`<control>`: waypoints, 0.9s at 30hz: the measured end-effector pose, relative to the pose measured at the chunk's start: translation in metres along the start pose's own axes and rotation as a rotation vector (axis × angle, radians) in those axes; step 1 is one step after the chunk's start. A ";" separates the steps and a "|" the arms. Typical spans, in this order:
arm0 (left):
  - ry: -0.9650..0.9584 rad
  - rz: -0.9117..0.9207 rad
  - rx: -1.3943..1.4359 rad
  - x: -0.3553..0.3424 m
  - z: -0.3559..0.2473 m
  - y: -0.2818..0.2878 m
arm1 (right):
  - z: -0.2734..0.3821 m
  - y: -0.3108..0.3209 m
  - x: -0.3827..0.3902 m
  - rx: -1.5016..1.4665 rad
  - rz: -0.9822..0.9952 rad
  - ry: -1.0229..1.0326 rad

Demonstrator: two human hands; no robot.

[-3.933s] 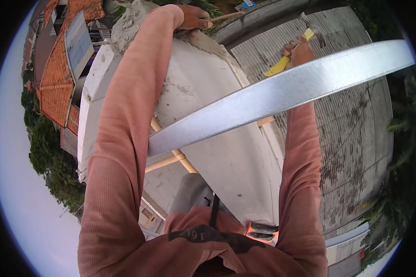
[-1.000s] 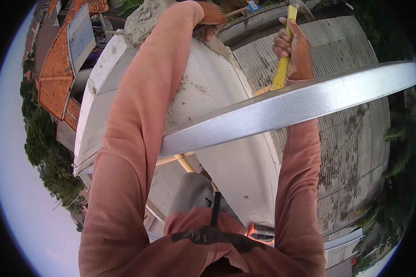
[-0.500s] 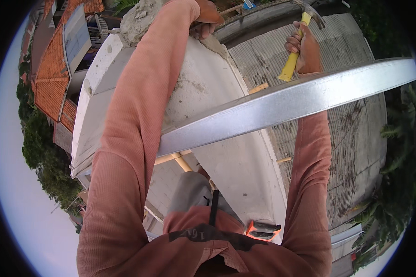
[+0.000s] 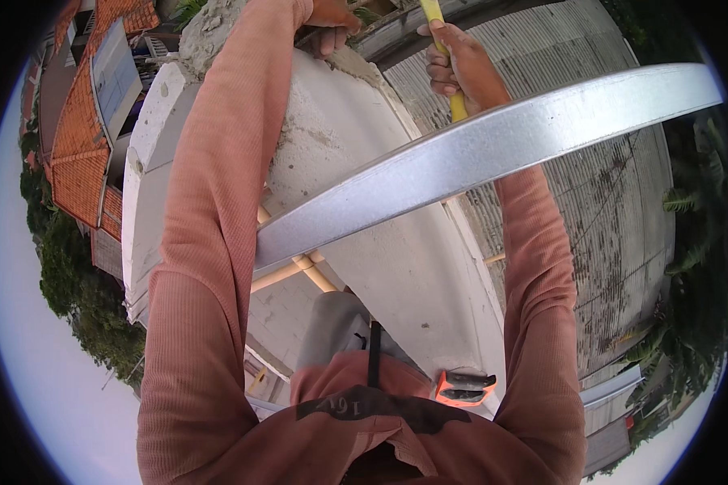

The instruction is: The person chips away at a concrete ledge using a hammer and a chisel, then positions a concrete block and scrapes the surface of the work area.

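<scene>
Grey corrugated roof (image 4: 615, 242): surface dark-stained. Well left of it: orange tiled roof (image 4: 81, 174), green trees (image 4: 77, 279). Nearer on its left: cream pipes (image 4: 322, 276). Just beside its right edge: palm fronds (image 4: 692, 202).

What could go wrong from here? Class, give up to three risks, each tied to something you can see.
The right hand grips a yellow-handled tool not far from the left hand; a stray swing might strike the latter.
The metal bar crosses in front of the right forearm, so raising that arm could knock it.
The orange-and-black object lies near the edge of the white concrete surface; a nudge may tip it off.
</scene>
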State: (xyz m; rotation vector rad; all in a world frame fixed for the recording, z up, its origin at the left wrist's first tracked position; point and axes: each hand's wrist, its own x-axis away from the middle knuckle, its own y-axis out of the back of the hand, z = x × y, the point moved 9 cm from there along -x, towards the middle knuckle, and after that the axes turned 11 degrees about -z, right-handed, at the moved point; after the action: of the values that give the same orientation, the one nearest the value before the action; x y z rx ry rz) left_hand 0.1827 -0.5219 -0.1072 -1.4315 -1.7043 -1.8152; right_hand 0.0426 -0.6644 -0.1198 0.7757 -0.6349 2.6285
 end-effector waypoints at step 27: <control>-0.164 -0.288 -0.115 0.036 -0.006 0.031 | -0.017 -0.034 0.202 0.512 -0.404 0.313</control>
State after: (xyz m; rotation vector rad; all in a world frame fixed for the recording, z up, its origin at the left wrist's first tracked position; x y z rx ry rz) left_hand 0.1862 -0.5206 -0.0593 -1.4788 -2.0067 -2.0208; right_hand -0.1114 -0.5906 -0.0053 0.5263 0.2688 2.4598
